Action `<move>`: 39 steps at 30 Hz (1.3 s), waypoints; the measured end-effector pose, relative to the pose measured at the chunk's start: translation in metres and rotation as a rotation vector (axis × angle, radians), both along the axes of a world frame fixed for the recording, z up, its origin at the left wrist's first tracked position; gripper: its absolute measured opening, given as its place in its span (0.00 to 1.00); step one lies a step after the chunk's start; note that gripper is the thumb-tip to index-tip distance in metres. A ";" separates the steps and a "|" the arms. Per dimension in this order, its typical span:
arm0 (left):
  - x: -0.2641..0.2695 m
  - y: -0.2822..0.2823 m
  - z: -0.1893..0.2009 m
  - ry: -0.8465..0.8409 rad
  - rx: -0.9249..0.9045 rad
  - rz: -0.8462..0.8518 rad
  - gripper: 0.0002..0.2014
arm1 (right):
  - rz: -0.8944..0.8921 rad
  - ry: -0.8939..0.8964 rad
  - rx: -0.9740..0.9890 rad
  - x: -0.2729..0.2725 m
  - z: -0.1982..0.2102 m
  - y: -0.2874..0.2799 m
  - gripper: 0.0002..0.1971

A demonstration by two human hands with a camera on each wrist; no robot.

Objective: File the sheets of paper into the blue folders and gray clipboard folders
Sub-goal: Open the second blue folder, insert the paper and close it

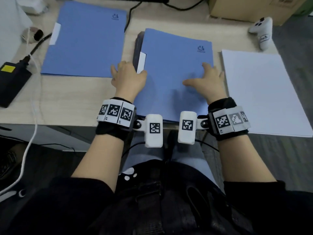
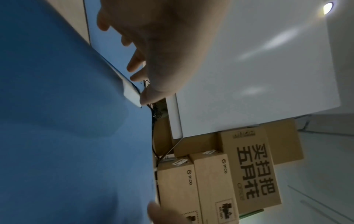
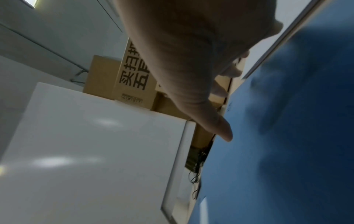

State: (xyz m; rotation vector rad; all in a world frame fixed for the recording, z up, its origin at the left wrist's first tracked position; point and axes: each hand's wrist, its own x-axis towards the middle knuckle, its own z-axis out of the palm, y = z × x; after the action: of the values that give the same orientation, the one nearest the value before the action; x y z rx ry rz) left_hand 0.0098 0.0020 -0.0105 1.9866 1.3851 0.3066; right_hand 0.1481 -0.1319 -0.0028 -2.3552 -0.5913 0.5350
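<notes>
1. Blue card fills the middle of my view: the near blue folder (image 1: 172,70) lies shut on top of a darker stack at the front edge of the tabletop (image 1: 67,99), squarely before me, which I judge is so both hands can work it.
2. My left hand (image 1: 127,78) sits at the folder's left edge, the thumb touching the white label tab (image 1: 141,62); the fingers hang loosely curled over the stack's side and I cannot tell if they hook under the cover.
3. My right hand (image 1: 206,80) rests spread and flat on the cover, grasping nothing, apparently steadying it.
4. The sheets of paper (image 1: 264,92) wait in a white pile just beside the folder, to the right of my right hand, within easy reach.
5. A second blue folder (image 1: 86,39) lies shut, farther off to the left.
</notes>
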 end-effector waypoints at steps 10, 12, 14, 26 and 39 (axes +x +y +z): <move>0.019 -0.006 -0.001 -0.308 -0.084 0.192 0.11 | -0.106 0.258 0.248 0.009 -0.007 -0.026 0.29; 0.020 -0.007 -0.001 -0.397 -0.087 0.215 0.09 | -0.125 0.289 0.296 0.011 -0.004 -0.029 0.30; 0.020 -0.008 0.000 -0.495 -0.113 0.235 0.08 | -0.133 0.319 0.339 0.013 -0.002 -0.031 0.29; 0.017 -0.023 0.010 -0.928 -0.085 0.183 0.13 | -0.407 0.024 0.811 0.029 0.012 -0.049 0.15; 0.003 -0.012 0.014 -0.766 -0.084 -0.115 0.26 | -0.371 0.010 0.961 0.039 0.011 -0.043 0.14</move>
State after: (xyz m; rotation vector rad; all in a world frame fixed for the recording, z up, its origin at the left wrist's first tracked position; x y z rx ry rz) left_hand 0.0131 -0.0100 0.0033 1.6036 0.7726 0.8351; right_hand 0.1867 -0.1749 0.0083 -1.4793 -0.2843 0.0463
